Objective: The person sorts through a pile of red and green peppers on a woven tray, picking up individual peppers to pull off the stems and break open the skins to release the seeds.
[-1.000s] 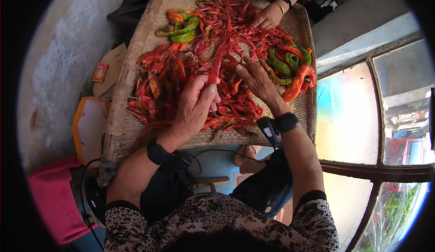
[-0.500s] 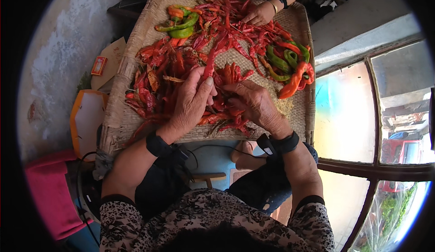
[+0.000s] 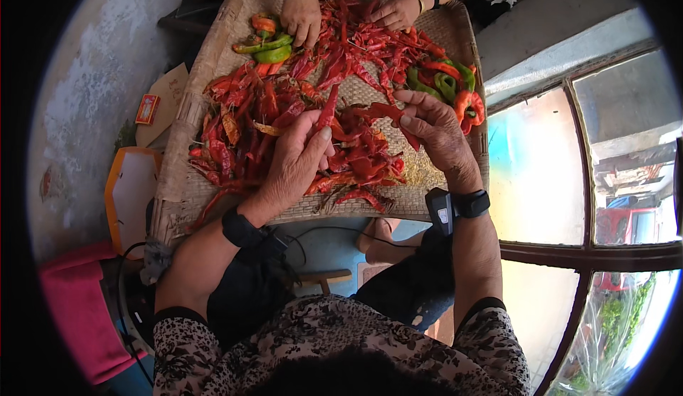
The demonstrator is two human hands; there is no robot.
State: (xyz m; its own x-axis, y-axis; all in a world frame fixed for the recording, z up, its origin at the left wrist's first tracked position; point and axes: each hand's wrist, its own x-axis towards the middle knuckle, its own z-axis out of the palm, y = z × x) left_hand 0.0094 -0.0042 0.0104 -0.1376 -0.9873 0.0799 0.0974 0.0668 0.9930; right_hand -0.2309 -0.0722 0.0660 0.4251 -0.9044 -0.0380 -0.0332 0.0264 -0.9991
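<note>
A big heap of dried red chili peppers point(image 3: 260, 115) lies on a woven tray point(image 3: 178, 161). My left hand point(image 3: 295, 157) is closed over the left part of the heap, gripping a red chili point(image 3: 329, 108) whose tip sticks up past the thumb. At the tray's right side my right hand point(image 3: 442, 140) pinches a dark red chili point(image 3: 388, 114) between thumb and fingers. Pale yellow seeds point(image 3: 421, 168) are scattered on the weave below that hand. Close beyond it are green peppers point(image 3: 445, 86) and a fresh orange-red pepper point(image 3: 467, 104).
Across the tray, another person's two hands point(image 3: 302, 19) touch the far chilies. Green peppers point(image 3: 274, 54) lie at the far left. Left of the tray are a rough wall point(image 3: 92, 76), a small red box point(image 3: 147, 109) and pink cloth point(image 3: 82, 303). A framed window point(image 3: 537, 175) stands at the right.
My right hand has moved right, away from my left hand, and now holds up a chili. The other person's second hand has come in at the far left. My left hand keeps its chili.
</note>
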